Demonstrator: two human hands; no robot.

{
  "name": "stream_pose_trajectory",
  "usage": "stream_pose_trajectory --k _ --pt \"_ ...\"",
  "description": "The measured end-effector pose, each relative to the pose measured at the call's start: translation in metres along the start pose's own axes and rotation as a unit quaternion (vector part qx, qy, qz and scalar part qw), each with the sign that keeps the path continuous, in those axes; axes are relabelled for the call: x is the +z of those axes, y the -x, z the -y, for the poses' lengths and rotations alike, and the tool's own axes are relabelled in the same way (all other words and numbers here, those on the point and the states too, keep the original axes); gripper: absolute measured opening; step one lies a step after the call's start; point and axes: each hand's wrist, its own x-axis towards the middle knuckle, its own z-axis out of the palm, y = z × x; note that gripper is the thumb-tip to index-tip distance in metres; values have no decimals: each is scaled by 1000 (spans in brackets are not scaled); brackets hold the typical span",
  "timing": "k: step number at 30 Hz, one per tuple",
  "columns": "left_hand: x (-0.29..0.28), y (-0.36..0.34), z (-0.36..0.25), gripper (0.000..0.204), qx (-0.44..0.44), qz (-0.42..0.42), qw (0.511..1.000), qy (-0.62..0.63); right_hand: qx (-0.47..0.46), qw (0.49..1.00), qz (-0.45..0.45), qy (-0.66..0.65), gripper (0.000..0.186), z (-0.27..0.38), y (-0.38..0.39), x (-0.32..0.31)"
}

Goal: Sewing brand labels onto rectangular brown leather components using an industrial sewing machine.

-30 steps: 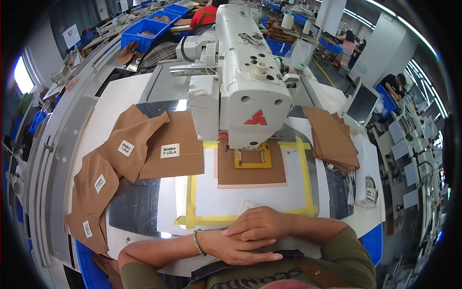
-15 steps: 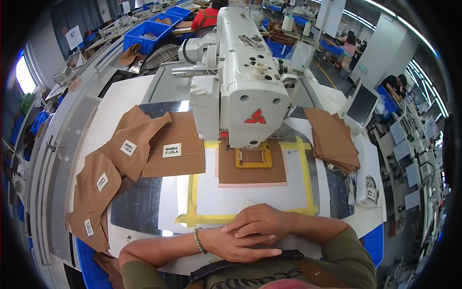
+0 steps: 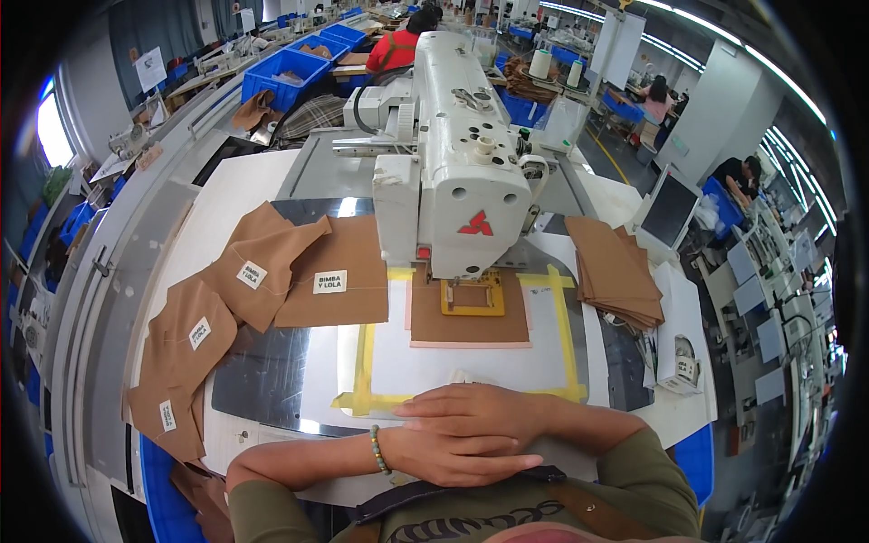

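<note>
My left hand [image 3: 453,452], with a beaded bracelet [image 3: 378,451] on its wrist, lies flat with fingers stretched to the right. My right hand [image 3: 484,409] rests partly over it, fingers extended to the left. Both hands overlap at the near edge of the work surface and hold nothing. Beyond them, a brown fabric panel [image 3: 425,328] lies under the white sewing machine head [image 3: 471,195]. A yellow rectangular clamp frame [image 3: 472,314] presses on the panel. Yellow tape [image 3: 367,357] borders the white sheet [image 3: 380,371] beneath it.
Several brown pieces with white labels [image 3: 330,282] spread along the left, joined by thread. A stack of brown panels [image 3: 620,271] sits right, near a small monitor [image 3: 670,204] and a white box [image 3: 679,348]. Blue bins [image 3: 285,77] stand behind; other people work farther back.
My right hand's fingers have straightened out to the left over my left hand. The view has shifted slightly. The panel and clamp frame stay together under the machine head.
</note>
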Motion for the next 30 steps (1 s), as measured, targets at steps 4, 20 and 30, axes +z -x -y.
stream_pose_trajectory --k 4,20,30 --pt "-14 -20 0 45 -39 -15 999 17 18 997 68 8 64 7 -9 5" --pt "-33 -82 -22 43 -151 47 865 476 66 960 65 -264 70 59 -9 -13" --pt "-34 -40 -6 42 -308 108 884 335 186 927 -41 324 29 71 90 -63"
